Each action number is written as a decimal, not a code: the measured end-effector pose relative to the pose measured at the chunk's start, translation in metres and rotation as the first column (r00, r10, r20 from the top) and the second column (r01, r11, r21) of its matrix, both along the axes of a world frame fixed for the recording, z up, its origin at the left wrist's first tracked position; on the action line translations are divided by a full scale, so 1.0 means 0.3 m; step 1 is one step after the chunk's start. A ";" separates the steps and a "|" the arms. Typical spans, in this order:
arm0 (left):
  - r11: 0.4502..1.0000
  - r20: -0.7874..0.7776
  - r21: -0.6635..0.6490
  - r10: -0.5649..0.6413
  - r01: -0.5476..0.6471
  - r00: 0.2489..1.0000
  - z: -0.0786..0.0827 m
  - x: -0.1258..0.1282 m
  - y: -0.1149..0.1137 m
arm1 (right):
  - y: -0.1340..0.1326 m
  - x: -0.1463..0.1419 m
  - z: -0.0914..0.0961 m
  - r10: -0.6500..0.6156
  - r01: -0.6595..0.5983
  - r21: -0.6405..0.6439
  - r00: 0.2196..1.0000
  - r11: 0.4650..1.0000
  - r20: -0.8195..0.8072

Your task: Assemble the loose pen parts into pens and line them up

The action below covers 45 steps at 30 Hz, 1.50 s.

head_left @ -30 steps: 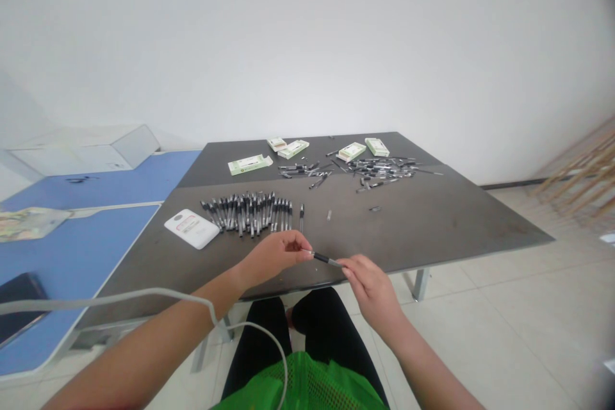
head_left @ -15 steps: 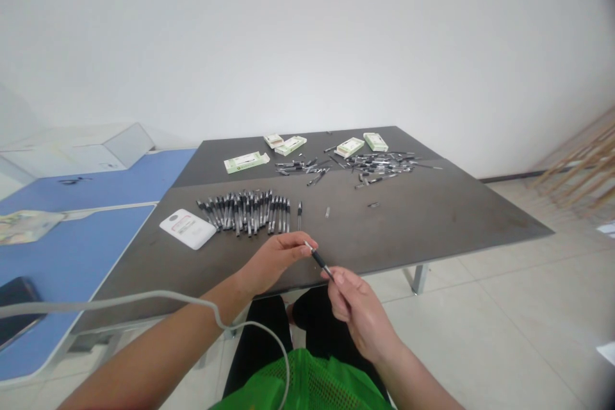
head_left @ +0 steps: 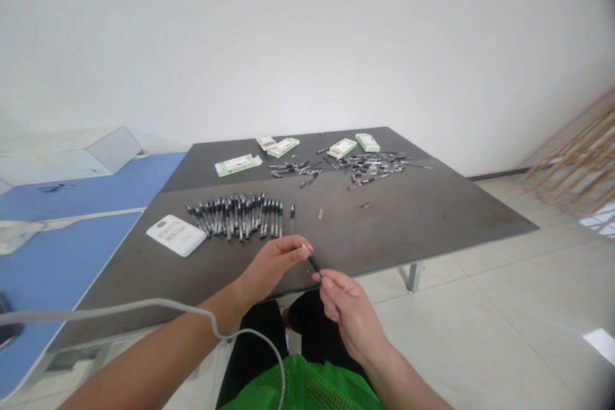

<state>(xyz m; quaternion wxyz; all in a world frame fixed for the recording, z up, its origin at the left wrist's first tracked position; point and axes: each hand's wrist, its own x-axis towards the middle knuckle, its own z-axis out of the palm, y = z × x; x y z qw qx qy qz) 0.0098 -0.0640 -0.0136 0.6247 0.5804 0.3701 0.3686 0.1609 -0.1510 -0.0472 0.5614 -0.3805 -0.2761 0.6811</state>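
Note:
Over the near edge of the dark table (head_left: pixel 432 218), both my hands hold one black pen (head_left: pixel 314 263). My left hand (head_left: pixel 273 266) pinches its upper tip between thumb and fingers. My right hand (head_left: pixel 348 311) is closed round its lower end, which is hidden in the fingers. Just beyond my left hand lies a row of several black pens (head_left: pixel 240 214), side by side, with one pen (head_left: pixel 291 218) a little apart at the right end.
A white flat device (head_left: pixel 175 234) lies left of the row. Several green-white boxes (head_left: pixel 237 164) and a loose heap of pen parts (head_left: pixel 369 168) sit at the table's far side. A blue table (head_left: pixel 62 250) adjoins on the left. A grey cable (head_left: pixel 144 307) crosses my left arm.
My right hand has drawn in toward my left hand, sliding up along the pen; the pen has tilted from near level to steep. The view has shifted slightly to the right.

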 end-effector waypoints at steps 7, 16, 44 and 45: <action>0.993 -0.049 -0.107 -0.060 0.055 0.997 -0.013 0.045 0.035 | 0.020 0.021 -0.015 0.113 -0.120 -0.012 0.959 0.993 -0.261; 0.945 -0.480 0.301 0.032 0.131 0.877 -0.040 0.276 0.389 | 0.065 0.228 -0.072 -0.429 0.428 0.032 0.898 0.903 0.095; 0.955 0.099 -0.289 -0.030 0.058 0.995 -0.024 0.293 0.246 | 0.092 0.221 -0.091 -0.413 0.357 0.217 0.687 0.908 0.598; 0.952 0.103 -0.301 -0.018 0.048 0.995 -0.022 0.274 0.230 | 0.090 0.210 -0.090 -0.398 0.333 0.224 0.680 0.916 0.616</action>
